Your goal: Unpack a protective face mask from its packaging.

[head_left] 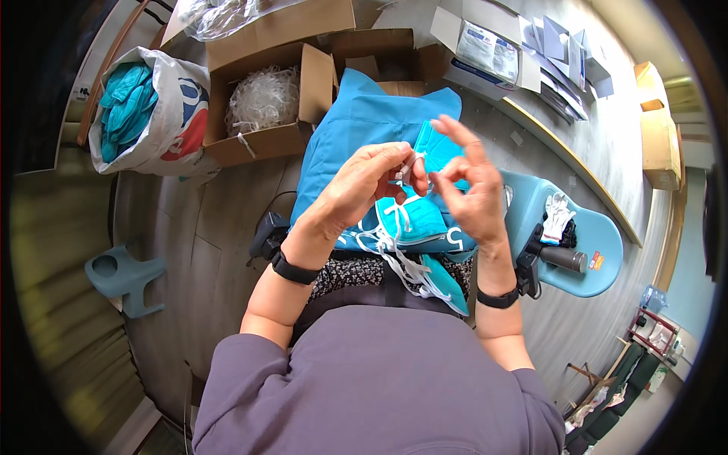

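Observation:
Above my lap, my left hand (362, 180) is closed, thumb against fingers, on a thin white strap (410, 164). To its right my right hand (476, 189) has thumb and forefinger curled together, other fingers raised; whatever lies in that pinch is too small to make out. Just behind and between the hands is a turquoise quilted fabric piece (429, 144). Another turquoise fabric piece (418, 218) with white straps lies below them on a blue cloth (356, 114) spread over my lap. Loose white straps (407, 265) trail down beside a further turquoise piece (446, 282).
At left stands a white bag (173, 136) stuffed with turquoise pieces. A cardboard box (299, 129) beside it holds a tangle of clear strips (264, 98). On the right, a light-blue stool (595, 273) carries white gloves (557, 216) and a dark cylinder (563, 258). A small stool (129, 277) is far left.

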### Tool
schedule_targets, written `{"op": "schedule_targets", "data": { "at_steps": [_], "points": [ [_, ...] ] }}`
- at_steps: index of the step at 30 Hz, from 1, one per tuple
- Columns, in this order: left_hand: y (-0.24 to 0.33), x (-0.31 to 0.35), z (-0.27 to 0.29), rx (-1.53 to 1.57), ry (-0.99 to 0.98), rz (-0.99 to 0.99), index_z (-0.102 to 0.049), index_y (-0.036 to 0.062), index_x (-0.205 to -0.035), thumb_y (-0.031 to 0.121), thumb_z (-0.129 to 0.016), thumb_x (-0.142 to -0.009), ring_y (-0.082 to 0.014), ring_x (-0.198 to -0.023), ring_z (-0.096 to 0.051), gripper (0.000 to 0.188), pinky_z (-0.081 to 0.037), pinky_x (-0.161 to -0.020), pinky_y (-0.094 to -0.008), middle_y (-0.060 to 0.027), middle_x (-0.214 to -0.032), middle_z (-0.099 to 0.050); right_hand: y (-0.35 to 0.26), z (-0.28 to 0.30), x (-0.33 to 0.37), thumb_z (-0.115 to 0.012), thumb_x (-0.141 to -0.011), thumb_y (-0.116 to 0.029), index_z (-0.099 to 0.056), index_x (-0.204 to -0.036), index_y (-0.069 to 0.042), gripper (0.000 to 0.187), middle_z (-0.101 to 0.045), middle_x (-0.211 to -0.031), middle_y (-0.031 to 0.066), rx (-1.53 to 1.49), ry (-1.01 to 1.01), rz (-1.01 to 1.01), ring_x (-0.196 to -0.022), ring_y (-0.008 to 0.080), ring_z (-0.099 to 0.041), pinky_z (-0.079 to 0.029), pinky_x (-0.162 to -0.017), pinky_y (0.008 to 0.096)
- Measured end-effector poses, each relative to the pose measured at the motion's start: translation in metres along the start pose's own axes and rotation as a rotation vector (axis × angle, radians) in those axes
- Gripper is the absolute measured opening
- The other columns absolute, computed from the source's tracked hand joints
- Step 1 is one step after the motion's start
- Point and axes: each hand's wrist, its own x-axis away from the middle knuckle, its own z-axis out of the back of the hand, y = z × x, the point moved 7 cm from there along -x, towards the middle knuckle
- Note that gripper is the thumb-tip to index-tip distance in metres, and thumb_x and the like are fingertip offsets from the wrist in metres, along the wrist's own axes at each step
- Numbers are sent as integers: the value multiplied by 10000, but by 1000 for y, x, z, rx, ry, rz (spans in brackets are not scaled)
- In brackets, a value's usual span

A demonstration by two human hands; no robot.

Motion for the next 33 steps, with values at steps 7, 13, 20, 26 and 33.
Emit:
{"op": "schedule_targets", "data": {
  "at_steps": [7,13,20,26,33],
  "points": [
    [0,9,2,-246,-1,-2,-589,62,-802,354,-471,-1012,-65,-637,-522,379,-384,-532,-201,-11,-719,-581,-5,-20,-5,-664,-764,84,-660,-1066,-49,330,-615,-840,55,93,-196,357,-686,127,-557,-480,-639,282],
    [-15,-2,-9,-203,-8,-6,-524,90,-763,364,-451,-1023,-51,-590,-448,385,-346,-516,-199,16,-676,-511,15,-5,-7,-735,-822,-56,-670,-757,-7,104,-572,-704,-8,-159,-42,64,-619,60,-488,-387,-551,212],
    [-33,6,-24,-213,29,75,-410,105,-697,327,-415,-1033,-72,-579,-402,403,-306,-518,-216,21,-642,-433,75,69,-23,-766,-812,-99,-671,-728,-24,147,-425,-584,-108,-126,400,-47,-545,4,-310,-203,-484,202],
    [-41,55,-2,-135,36,181,-407,100,-714,326,-424,-1032,-99,-593,-413,391,-331,-525,-237,0,-654,-429,130,148,-21,-750,-838,-194,-696,-781,-47,166,-619,-674,-21,-212,641,-197,-549,22,-442,-284,-493,175],
    [-54,25,9,311,63,178,-463,65,-736,215,-455,-982,-159,-643,-488,289,-421,-569,-263,-77,-752,-529,36,28,-15,-709,-869,-143,-650,-766,-11,178,-603,-714,15,-398,55,2,-626,51,-476,-356,-573,185]
  ]
}}
